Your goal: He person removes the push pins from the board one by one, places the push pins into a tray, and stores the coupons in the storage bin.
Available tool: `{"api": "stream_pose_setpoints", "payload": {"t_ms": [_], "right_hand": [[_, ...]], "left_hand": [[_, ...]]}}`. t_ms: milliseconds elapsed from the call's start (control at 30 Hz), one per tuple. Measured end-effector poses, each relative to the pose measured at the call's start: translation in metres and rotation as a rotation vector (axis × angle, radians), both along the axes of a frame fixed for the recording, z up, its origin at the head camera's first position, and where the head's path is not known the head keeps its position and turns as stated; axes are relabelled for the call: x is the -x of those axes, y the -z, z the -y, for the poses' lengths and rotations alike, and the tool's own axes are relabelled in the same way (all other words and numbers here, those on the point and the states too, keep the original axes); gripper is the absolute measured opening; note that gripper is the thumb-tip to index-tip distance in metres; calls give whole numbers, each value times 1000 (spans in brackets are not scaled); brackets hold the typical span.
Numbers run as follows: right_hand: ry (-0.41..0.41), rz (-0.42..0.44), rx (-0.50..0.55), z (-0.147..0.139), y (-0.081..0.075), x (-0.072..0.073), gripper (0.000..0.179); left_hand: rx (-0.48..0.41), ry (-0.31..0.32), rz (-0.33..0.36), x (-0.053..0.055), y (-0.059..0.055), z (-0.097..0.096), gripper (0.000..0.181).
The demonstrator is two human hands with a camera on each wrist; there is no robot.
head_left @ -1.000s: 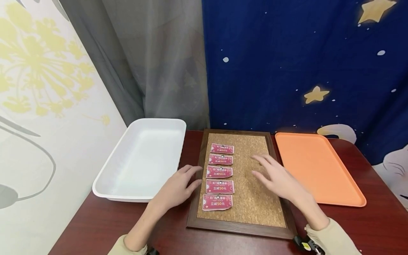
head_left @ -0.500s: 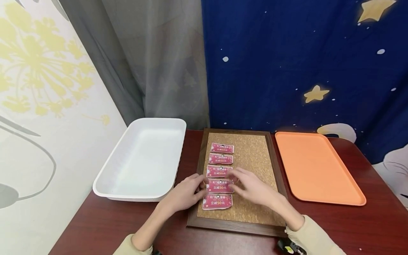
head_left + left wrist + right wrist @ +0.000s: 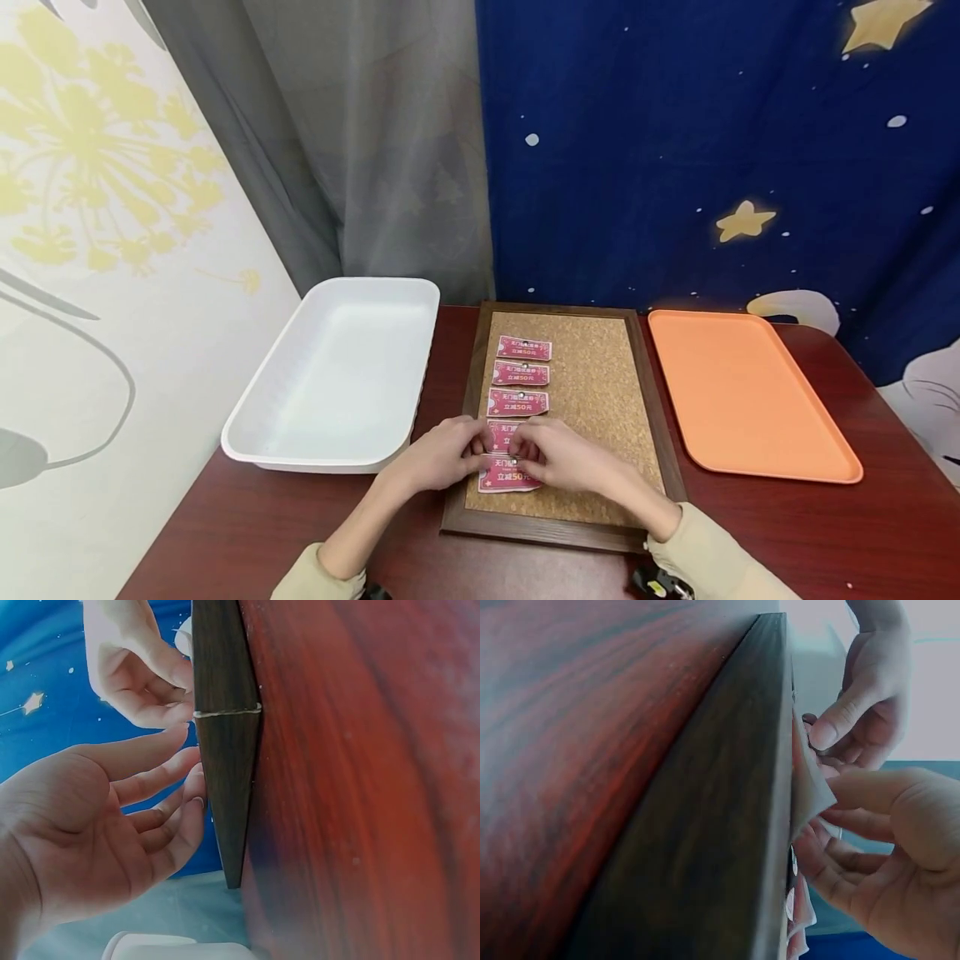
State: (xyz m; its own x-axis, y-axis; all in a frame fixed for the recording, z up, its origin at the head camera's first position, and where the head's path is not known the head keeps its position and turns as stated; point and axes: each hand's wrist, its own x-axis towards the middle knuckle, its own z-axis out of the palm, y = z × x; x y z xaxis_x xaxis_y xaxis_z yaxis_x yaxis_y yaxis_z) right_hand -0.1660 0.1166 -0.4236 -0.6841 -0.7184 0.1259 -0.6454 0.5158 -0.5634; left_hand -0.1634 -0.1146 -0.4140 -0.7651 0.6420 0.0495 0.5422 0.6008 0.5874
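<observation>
Several pink coupons run in a column down the left of a framed corkboard (image 3: 600, 392), each with a small round pin near its top where visible. My right hand (image 3: 566, 457) reaches over the right part of the nearest coupon (image 3: 498, 482), fingers bent near its pin. In the right wrist view that coupon (image 3: 808, 791) lifts off the board at a corner, beside my right thumb; whether I pinch it is hidden. My left hand (image 3: 446, 454) is at the coupon's left edge, its fingers (image 3: 169, 817) loosely bent, with nothing visible between them. The second-nearest coupon (image 3: 501, 435) is partly covered by both hands.
Left of the board stands a deep white tub (image 3: 337, 367). On the right lies a shallow orange tray (image 3: 750, 392). The dark brown frame (image 3: 540, 533) borders the cork on the reddish wooden table (image 3: 810, 533). Grey and blue curtains hang behind.
My right hand has moved left and toward me, from the bare cork to the nearest coupon. My left hand has shifted slightly right and nearer, to that coupon's left edge.
</observation>
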Motion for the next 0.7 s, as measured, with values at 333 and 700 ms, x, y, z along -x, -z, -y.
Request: {"api": "stream_pose_setpoints", "payload": {"t_ms": [333,700], "right_hand": [[36,18,-6,5,6,2,13],[69,126,-30,9,3,8,9]], "left_hand": [[6,4,66,6,4,1,10],[3,-8,96,8,4,-1,16]]}}
